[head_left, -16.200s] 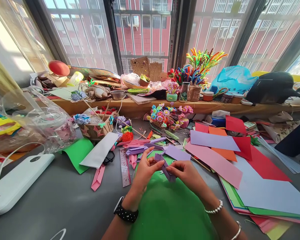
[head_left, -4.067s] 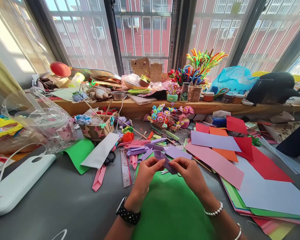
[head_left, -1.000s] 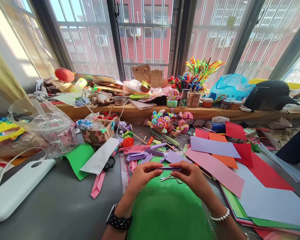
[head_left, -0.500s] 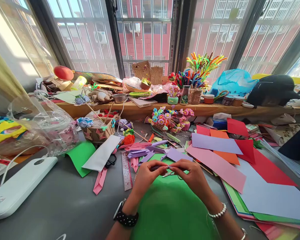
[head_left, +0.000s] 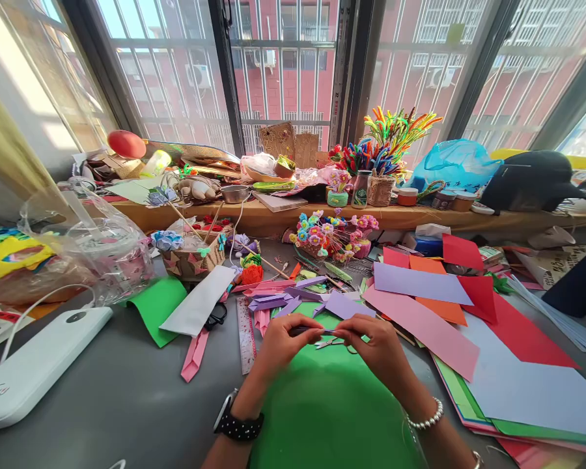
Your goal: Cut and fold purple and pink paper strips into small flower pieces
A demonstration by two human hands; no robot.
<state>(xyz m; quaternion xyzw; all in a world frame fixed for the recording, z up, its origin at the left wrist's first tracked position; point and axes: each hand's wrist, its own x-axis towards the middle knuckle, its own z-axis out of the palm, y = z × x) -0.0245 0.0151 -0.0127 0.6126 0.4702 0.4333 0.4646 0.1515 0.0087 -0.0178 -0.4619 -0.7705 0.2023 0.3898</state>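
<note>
Between my two hands, above the green mat (head_left: 336, 404), is a narrow folded strip of purple paper (head_left: 328, 332). My left hand (head_left: 289, 342) pinches its left end between thumb and fingers. The right end is pinched by my right hand (head_left: 371, 342); my fingers hide much of the strip. Just below and behind it lies a small pair of scissors (head_left: 329, 343), partly covered by my right hand. Beyond my hands are several folded purple paper pieces (head_left: 276, 301) and a flat purple sheet (head_left: 348, 305).
Coloured paper sheets (head_left: 542, 391) are stacked at the right. A ruler (head_left: 247, 335) and a pink folded strip (head_left: 194, 355) lie left of my hands. A white power bank (head_left: 43, 365) sits far left. Behind stand a cardboard basket (head_left: 195, 260) and small crocheted-looking flowers (head_left: 322, 231).
My hands have moved slightly apart along the purple strip, and more of it shows between my fingertips. The scissors beneath are more visible. Both hands keep their pinch.
</note>
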